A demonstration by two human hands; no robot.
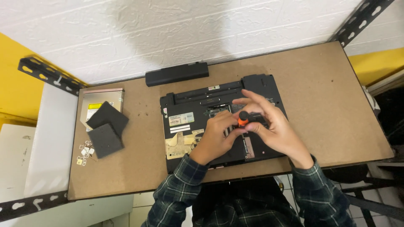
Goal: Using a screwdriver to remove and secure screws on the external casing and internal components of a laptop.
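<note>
**Small screwdriver on an upturned laptop**

The black laptop [210, 122] lies bottom-up near the middle of the tabletop [328, 105], close to the front edge. The right hand [273, 126] pinches a screwdriver [243, 118] with an orange-and-black handle, held upright over the open bay. The left hand [216, 138] is curled, its fingertips touching the tool low down.

The screwdriver looks light, stiff and thin; it is best held at the handle, where the grip is thick. The laptop seems heavier and rigid, with fragile parts exposed, so I would hold it by the outer edges. A long black battery [176, 74] lies at the back edge; dark foam squares [105, 128] rest on a silver drive [99, 101] toward the left edge.
</note>
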